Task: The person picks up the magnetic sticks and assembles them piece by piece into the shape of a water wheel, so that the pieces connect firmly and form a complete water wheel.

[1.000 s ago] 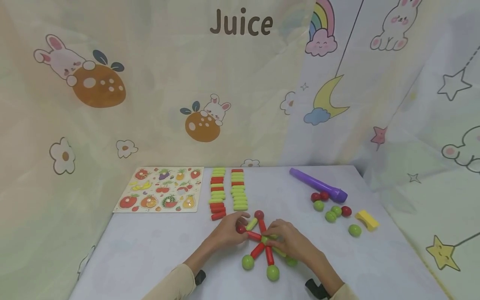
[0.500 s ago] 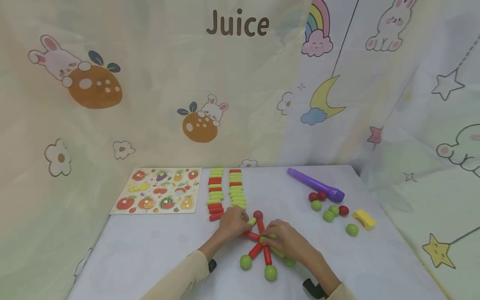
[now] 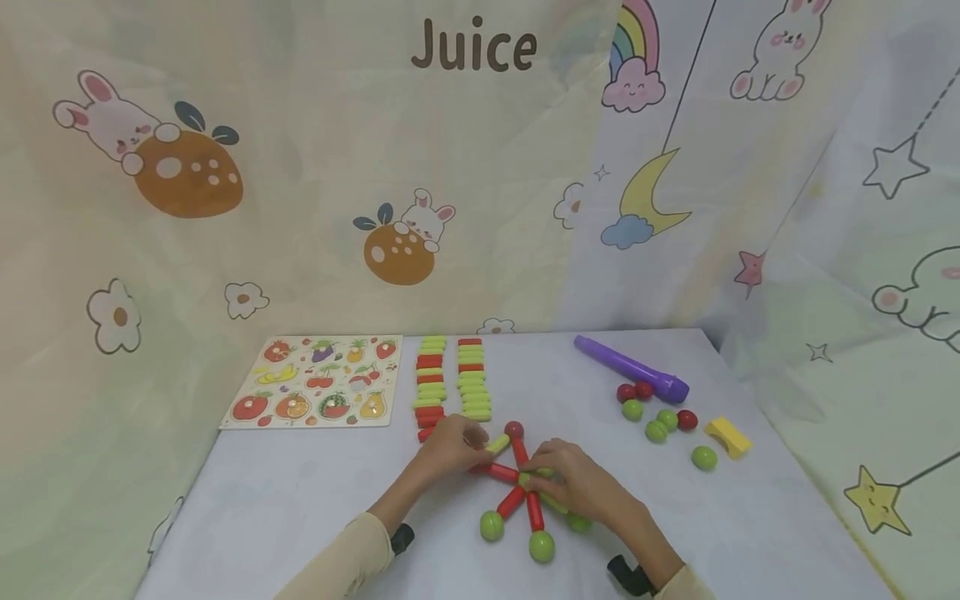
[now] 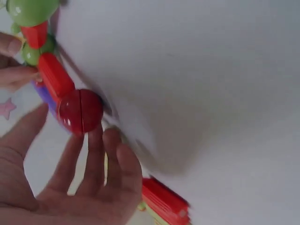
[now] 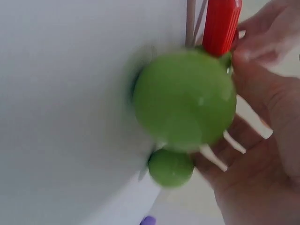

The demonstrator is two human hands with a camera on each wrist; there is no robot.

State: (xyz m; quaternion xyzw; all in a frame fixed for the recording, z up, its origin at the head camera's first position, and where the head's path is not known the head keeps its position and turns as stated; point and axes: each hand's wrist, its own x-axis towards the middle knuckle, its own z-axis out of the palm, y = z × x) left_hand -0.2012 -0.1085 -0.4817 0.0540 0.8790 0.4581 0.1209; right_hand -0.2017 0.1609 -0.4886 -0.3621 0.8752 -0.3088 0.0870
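Observation:
A spoked toy shape of red sticks [image 3: 512, 502] and balls lies on the table, joined at a green hub ball [image 3: 523, 480]. My right hand [image 3: 577, 479] pinches that hub between thumb and fingers. My left hand [image 3: 453, 446] is at the left spoke; in the left wrist view its fingertips touch the red ball [image 4: 82, 110] at the spoke's end, the thumb standing apart. The left hand hides this ball in the head view. A yellow-green stick [image 3: 498, 444] lies by the left fingertips, towards another red ball [image 3: 513, 430]. Green balls [image 3: 542, 547] end the near spokes.
Two rows of red and yellow-green sticks [image 3: 474, 392] lie behind the left hand. A fruit puzzle board [image 3: 315, 382] is at the back left. At the right are a purple microphone-shaped tube [image 3: 632, 368], loose red and green balls [image 3: 656, 431] and a yellow arched block [image 3: 728, 438].
My left hand moved right over the left red ball, then back a little left; that ball is now covered in the head view. The right hand keeps its hold on the hub.

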